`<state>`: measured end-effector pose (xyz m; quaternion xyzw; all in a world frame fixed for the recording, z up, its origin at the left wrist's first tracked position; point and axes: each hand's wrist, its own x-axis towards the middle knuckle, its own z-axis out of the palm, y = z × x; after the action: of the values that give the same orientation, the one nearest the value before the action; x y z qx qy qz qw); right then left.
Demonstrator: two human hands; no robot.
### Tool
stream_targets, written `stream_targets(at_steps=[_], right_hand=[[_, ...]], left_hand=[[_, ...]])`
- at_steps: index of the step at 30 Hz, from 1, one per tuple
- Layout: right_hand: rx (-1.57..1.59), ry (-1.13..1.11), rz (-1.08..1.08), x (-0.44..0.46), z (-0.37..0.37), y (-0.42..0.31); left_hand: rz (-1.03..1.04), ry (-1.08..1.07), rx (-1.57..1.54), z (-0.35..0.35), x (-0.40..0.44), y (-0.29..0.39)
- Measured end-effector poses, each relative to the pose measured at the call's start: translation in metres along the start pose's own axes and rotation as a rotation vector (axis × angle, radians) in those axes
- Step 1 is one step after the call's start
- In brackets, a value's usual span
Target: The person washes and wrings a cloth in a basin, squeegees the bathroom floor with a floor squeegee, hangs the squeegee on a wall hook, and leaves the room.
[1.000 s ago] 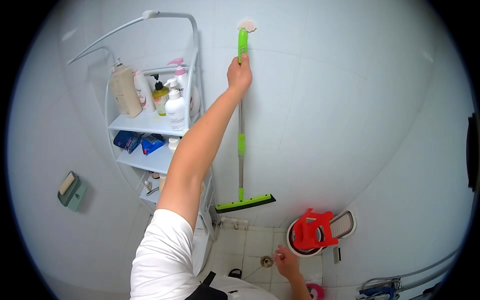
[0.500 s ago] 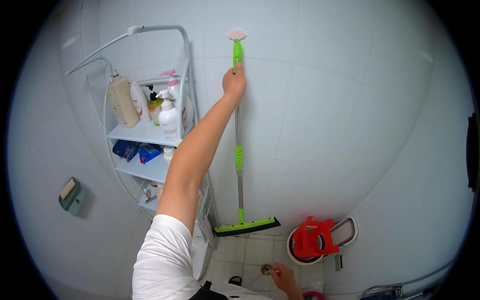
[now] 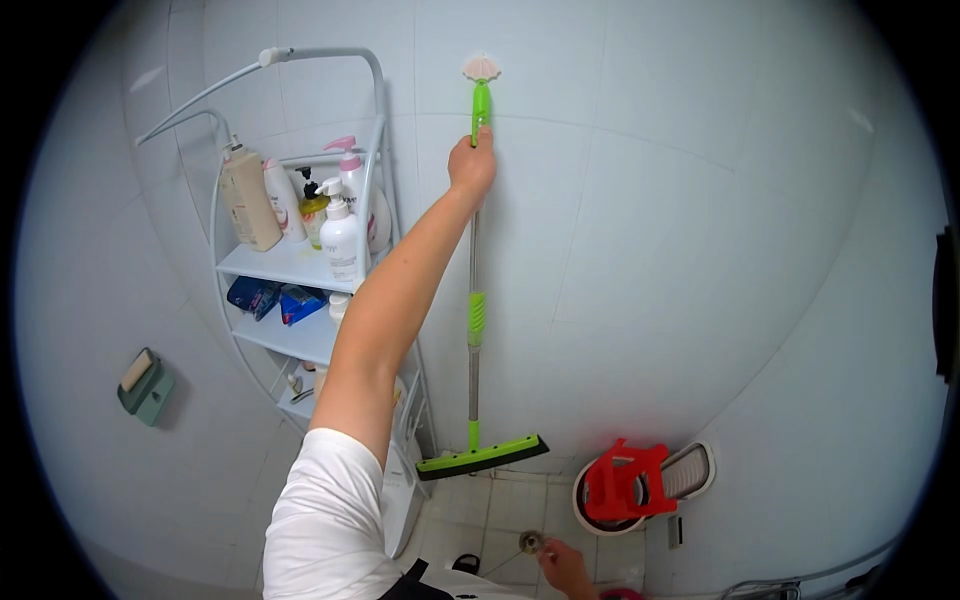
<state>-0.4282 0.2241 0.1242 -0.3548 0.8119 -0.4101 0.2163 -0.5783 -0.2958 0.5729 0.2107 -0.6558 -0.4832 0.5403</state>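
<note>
My left hand [image 3: 472,165] is wrapped round the green upper grip of a floor squeegee [image 3: 476,320] with a long metal pole. The grip's top end meets a pale shell-shaped wall hook [image 3: 481,68]; whether it hangs there I cannot tell. Low down, the green head with its black blade tilts up to the right, in front of the wall. My right hand [image 3: 566,568] is near the bottom edge, its fingers curled together beside the round floor drain [image 3: 531,542] in view. What those fingers hold, if anything, is too small to make out.
A white shelf rack [image 3: 285,262] with several pump bottles stands at left, partly behind my left arm. A red stool [image 3: 628,480] rests on a basin in the right corner, beside a folded basin [image 3: 690,470]. A soap holder [image 3: 145,390] is on the left wall.
The squeegee's head has swung left and tilted a little more, while my left hand keeps its hold near the hook. My right hand has dropped slightly. The view has shifted a little.
</note>
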Motion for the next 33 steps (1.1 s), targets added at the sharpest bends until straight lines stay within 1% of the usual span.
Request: stream_targets(at_steps=[3, 6, 8, 9, 12, 15, 18, 21, 24, 27, 30, 33], right_hand=[[0.042, -0.011, 0.017, -0.001, -0.001, -0.006], [0.023, -0.018, 0.042, -0.002, 0.001, -0.005], [0.047, -0.012, 0.058, -0.003, 0.004, -0.006], [0.060, -0.006, 0.069, -0.006, 0.005, -0.006], [0.036, -0.003, 0.087, -0.013, 0.010, 0.002], [0.058, 0.010, 0.135, -0.021, 0.014, 0.005], [-0.025, 0.036, 0.121, -0.031, 0.017, 0.009], [-0.009, 0.080, 0.094, -0.038, 0.022, 0.013], [-0.008, 0.043, 0.172, -0.048, 0.017, -0.007], [-0.025, 0.046, 0.213, -0.053, 0.021, -0.006], [-0.016, 0.051, 0.088, -0.059, 0.030, 0.015], [-0.012, 0.034, 0.178, -0.061, 0.029, 0.013]], left_hand=[[-0.075, -0.026, -0.074, -0.006, -0.016, 0.017], [-0.007, 0.023, -0.022, 0.000, 0.002, -0.007], [0.094, 0.102, 0.090, 0.006, 0.012, -0.023], [0.142, 0.138, 0.144, 0.008, 0.009, -0.022], [0.187, 0.191, 0.178, 0.016, 0.000, -0.020], [0.129, 0.122, 0.128, 0.019, 0.009, -0.027], [0.115, 0.087, 0.084, 0.020, 0.011, -0.031], [0.196, 0.129, 0.171, 0.016, 0.002, -0.026], [-0.091, -0.059, 0.073, 0.004, -0.004, -0.012], [0.014, 0.027, 0.264, 0.001, 0.005, -0.031], [0.101, 0.071, 0.340, -0.011, -0.026, 0.000], [0.270, 0.182, 0.424, -0.009, -0.030, -0.007]])
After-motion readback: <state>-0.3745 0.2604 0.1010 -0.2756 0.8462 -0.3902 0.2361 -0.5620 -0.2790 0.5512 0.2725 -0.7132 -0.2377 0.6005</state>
